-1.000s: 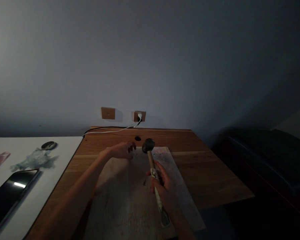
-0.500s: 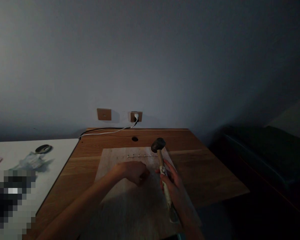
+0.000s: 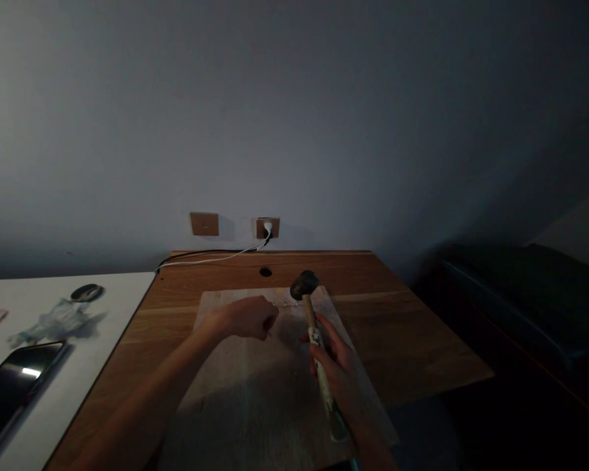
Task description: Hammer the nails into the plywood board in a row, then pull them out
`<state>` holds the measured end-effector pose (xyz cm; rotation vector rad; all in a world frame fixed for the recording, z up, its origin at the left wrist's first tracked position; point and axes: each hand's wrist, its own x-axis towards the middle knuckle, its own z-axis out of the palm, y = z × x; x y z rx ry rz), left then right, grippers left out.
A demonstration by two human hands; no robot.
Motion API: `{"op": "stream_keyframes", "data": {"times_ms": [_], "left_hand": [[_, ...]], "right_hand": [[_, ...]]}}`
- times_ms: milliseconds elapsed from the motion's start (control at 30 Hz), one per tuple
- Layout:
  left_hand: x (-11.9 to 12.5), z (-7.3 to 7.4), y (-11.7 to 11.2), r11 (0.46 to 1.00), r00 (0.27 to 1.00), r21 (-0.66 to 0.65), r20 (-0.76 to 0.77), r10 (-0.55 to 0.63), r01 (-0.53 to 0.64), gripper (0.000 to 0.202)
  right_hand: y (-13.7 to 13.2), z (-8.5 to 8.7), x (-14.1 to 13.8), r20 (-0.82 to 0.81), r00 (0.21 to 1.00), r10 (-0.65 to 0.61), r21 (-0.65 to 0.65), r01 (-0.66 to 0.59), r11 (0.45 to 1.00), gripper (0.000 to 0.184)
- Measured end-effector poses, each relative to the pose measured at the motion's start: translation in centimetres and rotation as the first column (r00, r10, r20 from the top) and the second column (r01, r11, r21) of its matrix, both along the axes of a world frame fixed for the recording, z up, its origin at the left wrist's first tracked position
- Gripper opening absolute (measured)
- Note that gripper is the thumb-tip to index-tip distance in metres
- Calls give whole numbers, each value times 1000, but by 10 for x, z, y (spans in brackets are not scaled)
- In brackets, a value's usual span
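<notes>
Mallet above a pale board
Right hand grips the handle; left hand is curled near small nails; board lies on wooden desk.

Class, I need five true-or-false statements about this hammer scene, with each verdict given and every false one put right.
1. The right hand grips the hammer. True.
2. The phone lies on the wooden desk. False: it lies on the white table.
3. The left hand also grips the hammer. False: it is over the board, fingers curled; whether it holds anything is unclear.
4. A white plug is in a wall socket. True.
5. The board lies on the white table. False: it lies on the wooden desk.
</notes>
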<state>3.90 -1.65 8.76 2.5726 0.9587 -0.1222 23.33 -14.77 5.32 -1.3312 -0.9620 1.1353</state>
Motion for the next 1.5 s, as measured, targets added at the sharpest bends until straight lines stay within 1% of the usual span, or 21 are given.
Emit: {"op": "stream_keyframes", "data": {"times_ms": [100, 167, 233, 333, 400, 467, 567, 633, 700, 800, 900, 1000, 1133, 1200, 1267, 1333, 1433, 1500], "left_hand": [[-25, 9, 16, 991, 993, 64, 24, 114, -115, 15], [-42, 10, 26, 976, 983, 118, 16, 185, -185, 15], [-54, 6, 35, 960, 971, 148, 10, 237, -236, 15], [-64, -6, 47, 959, 963, 98, 6, 268, -267, 16], [-64, -16, 52, 962, 963, 45, -8, 268, -268, 19], [-61, -25, 55, 968, 968, 25, -12, 250, -250, 21], [-57, -33, 56, 975, 975, 6, 12, 222, -222, 21], [-56, -33, 57, 975, 974, -37, 35, 222, -220, 24], [-57, -30, 57, 976, 975, -67, 63, 214, -209, 24], [-60, -23, 57, 982, 969, -65, 165, 184, -176, 20], [-63, -19, 57, 985, 954, -104, 253, 163, -141, 17], [-63, -21, 57, 980, 955, -129, 237, 180, -153, 17], [-61, -27, 61, 979, 954, -137, 241, 178, -148, 27], [-60, -32, 62, 981, 955, -138, 246, 169, -138, 28], [-60, -36, 60, 980, 952, -119, 244, 187, -162, 26], [-62, -42, 54, 970, 939, -79, 244, 241, -228, 26], [-65, -51, 41, 936, 900, 7, 278, 335, -351, 23], [-67, -58, 33, 907, 863, 48, 334, 380, -418, 19]], "right_hand": [[0, -2, 0, -18, 1000, 15, 22, -14, 1000, 69], [1, -3, -1, -22, 1000, 18, 50, -17, 999, 67], [1, -3, -2, -21, 1000, 13, 68, -12, 998, 67], [2, -2, -3, -15, 1000, 6, 73, -5, 997, 69], [2, -1, -3, 6, 1000, 3, 79, -3, 997, 68], [2, 1, -2, 33, 999, 9, 83, -11, 997, 65], [2, 0, -3, 27, 1000, 13, 85, -16, 996, 64], [2, -3, -5, 5, 1000, 12, 99, -13, 995, 61], [2, -8, -8, -7, 1000, 19, 108, -18, 994, 59], [2, -14, -12, -13, 999, 43, 98, -41, 994, 59], [2, -18, -18, -26, 995, 97, 92, -94, 991, 62], [2, -18, -24, -46, 990, 133, 89, -129, 988, 65], [3, -13, -30, -47, 986, 162, 94, -157, 983, 62], [3, -11, -32, -39, 985, 167, 96, -162, 982, 61], [3, -9, -33, -34, 986, 164, 91, -161, 983, 62], [3, -9, -34, -32, 985, 167, 90, -164, 982, 63], [2, -10, -34, -36, 986, 164, 107, -159, 981, 62], [0, -11, -33, -43, 985, 170, 117, -164, 980, 62]]}}
